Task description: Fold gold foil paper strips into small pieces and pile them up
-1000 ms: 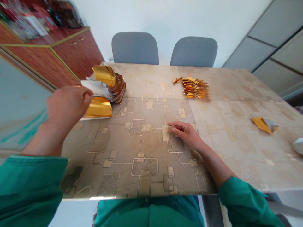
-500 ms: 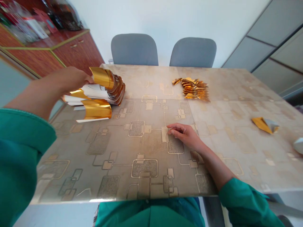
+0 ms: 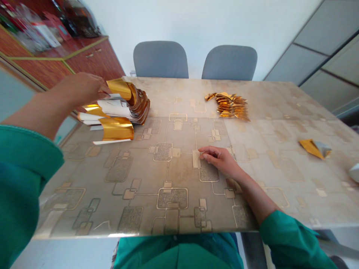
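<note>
My left hand reaches over the left end of a stack of gold foil paper. Its fingertips touch the sheets' edges near the top of the stack, and the thumb is apart from the fingers, lower down. The sheets curl, gold outside and white inside. One gold sheet lies curved at the stack's near side. My right hand rests on the patterned table, fingers loosely bent with a small gap to the thumb, holding nothing.
Folded gold paper pieces lie in a pile toward the table's far side. A single gold and silver folded piece is at the right, near a white object cut off by the frame. Two grey chairs stand behind the table; a wooden cabinet is at left.
My left hand has shifted slightly up, and its fingers have spread from the upper sheet's corner, with the thumb lower. My right hand stays in place. The view has shifted slightly.
</note>
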`<state>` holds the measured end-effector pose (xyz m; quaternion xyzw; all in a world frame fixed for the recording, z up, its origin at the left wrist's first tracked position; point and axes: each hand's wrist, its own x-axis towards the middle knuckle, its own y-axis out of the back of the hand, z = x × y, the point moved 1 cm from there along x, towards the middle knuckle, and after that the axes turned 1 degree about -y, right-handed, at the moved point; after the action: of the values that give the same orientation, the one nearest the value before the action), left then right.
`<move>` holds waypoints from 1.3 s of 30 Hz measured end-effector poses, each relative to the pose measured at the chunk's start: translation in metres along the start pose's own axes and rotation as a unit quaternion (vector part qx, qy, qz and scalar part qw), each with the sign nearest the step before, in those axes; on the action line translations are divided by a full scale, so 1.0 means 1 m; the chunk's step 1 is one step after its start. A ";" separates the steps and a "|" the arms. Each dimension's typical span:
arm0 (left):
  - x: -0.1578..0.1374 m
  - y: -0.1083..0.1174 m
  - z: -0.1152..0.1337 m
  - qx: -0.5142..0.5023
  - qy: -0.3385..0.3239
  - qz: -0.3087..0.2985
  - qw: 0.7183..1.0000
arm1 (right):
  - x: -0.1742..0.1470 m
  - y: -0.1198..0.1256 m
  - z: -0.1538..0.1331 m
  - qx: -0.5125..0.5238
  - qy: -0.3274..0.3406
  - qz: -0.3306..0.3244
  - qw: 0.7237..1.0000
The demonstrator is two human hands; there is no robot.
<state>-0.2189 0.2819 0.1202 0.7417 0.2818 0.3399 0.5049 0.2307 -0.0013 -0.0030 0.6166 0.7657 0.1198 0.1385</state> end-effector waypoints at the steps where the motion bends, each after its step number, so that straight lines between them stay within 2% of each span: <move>1: 0.000 0.002 0.000 -0.005 -0.004 -0.005 1.000 | 0.000 0.000 0.000 0.003 -0.001 0.000 1.000; 5: -0.006 0.021 0.012 0.004 -0.009 0.017 1.000 | 0.000 0.000 0.000 0.007 -0.006 0.000 1.000; 8: -0.013 0.041 0.034 0.049 -0.044 0.076 0.995 | 0.000 0.000 -0.001 0.006 -0.007 -0.004 1.000; 12: -0.020 0.061 0.061 0.068 -0.037 0.110 0.991 | 0.000 0.000 -0.001 0.007 -0.008 -0.004 1.000; 16: -0.025 0.070 0.081 0.061 -0.018 0.154 0.986 | 0.000 0.000 0.001 0.010 -0.011 0.001 1.000; 19: -0.031 0.071 0.113 0.014 -0.072 0.189 0.979 | 0.000 0.001 0.001 0.015 -0.009 0.010 1.000; 21: -0.039 0.070 0.149 -0.025 -0.127 0.211 0.969 | -0.001 0.002 -0.002 0.024 -0.003 0.018 1.000; 24: -0.057 0.065 0.219 -0.075 -0.202 0.208 0.954 | -0.004 0.005 -0.012 0.048 0.004 0.013 0.999; 26: -0.071 0.059 0.265 -0.106 -0.269 0.173 0.942 | -0.005 0.006 -0.018 0.067 0.009 -0.005 0.998; 29: -0.086 0.048 0.316 -0.108 -0.322 0.166 0.926 | -0.005 0.007 -0.022 0.081 0.019 -0.019 0.996; 33: -0.092 0.030 0.348 -0.133 -0.320 0.164 0.924 | -0.001 0.007 -0.015 0.094 0.011 0.023 0.995; 39: -0.090 -0.002 0.354 -0.213 -0.268 0.085 0.936 | 0.002 0.011 -0.003 0.099 0.003 0.108 0.989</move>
<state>0.0054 0.0163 0.0068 0.7015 -0.0071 0.2218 0.6772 0.2389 0.0030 0.0038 0.7057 0.7034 0.0590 0.0610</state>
